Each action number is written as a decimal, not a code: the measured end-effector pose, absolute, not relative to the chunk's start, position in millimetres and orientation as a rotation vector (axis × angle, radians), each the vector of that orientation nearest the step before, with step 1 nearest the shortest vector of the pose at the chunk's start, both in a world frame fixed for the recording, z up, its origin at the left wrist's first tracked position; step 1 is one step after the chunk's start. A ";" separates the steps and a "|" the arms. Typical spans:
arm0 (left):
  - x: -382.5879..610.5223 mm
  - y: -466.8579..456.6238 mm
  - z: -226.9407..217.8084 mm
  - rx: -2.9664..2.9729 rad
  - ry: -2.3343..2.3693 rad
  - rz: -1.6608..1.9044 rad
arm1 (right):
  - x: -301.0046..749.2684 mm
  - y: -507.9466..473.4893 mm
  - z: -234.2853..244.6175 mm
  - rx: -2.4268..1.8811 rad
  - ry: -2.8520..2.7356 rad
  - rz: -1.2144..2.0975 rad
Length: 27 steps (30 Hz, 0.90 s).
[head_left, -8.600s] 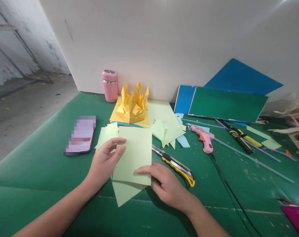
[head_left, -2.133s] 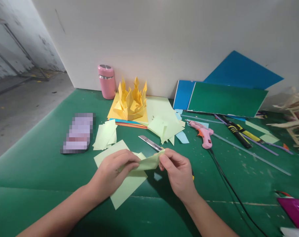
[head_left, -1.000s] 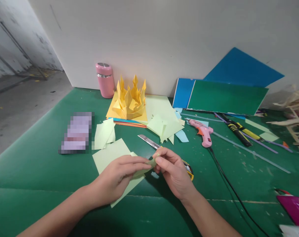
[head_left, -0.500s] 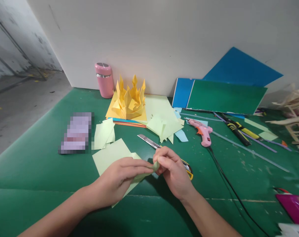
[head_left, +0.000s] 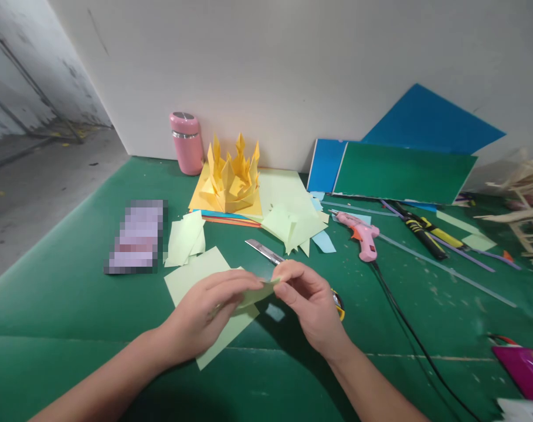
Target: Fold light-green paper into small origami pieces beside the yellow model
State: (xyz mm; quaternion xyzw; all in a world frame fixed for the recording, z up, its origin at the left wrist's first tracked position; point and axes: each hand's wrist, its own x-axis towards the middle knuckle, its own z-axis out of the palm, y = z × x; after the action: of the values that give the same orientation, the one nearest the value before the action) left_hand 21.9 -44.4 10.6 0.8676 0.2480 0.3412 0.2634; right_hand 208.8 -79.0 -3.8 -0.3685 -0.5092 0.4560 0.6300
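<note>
Between my two hands is a small piece of pale green paper [head_left: 254,295], partly hidden by fingers. My left hand [head_left: 211,308] grips its left part, fingers laid over it. With thumb and forefinger my right hand [head_left: 308,302] pinches its right tip. A flat pale green sheet [head_left: 222,346] lies on the table beneath my left hand. Just beyond my right hand rests a utility knife [head_left: 265,252], its metal end showing and its yellow-edged handle mostly covered. Folded pale green pieces [head_left: 186,239] lie past the sheet on the left.
On stacked coloured paper stands a yellow folded-paper crown [head_left: 231,187], with a pink flask [head_left: 187,143] behind. A pink glue gun [head_left: 358,231] trails a black cord [head_left: 402,316] rightward. Pliers [head_left: 424,234] and blue and green boards [head_left: 402,170] are at right. A blurred-out phone-like object [head_left: 136,237] lies left.
The held paper has turned from a curled end into a flatter, straighter strip between my fingers. My left fingers have drawn back slightly leftward; my right hand is still pinching.
</note>
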 end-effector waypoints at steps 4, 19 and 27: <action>19.2 -41.2 11.5 2.354 0.879 0.998 | 210.6 -81.5 -0.8 -0.803 -1.267 0.886; -0.9 -12.2 18.4 2.886 0.368 0.541 | 213.8 -78.2 -3.9 -0.989 -2.089 0.607; -4.5 -9.5 13.3 2.711 0.414 0.463 | 214.2 -79.5 -7.3 -0.950 -2.209 0.578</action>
State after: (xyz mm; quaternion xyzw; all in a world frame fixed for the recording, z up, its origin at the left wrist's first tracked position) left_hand -4.5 -9.5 13.3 0.9590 0.1463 0.1638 0.1793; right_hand 214.2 -79.5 -7.3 -0.3629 -0.8438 0.2208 0.3279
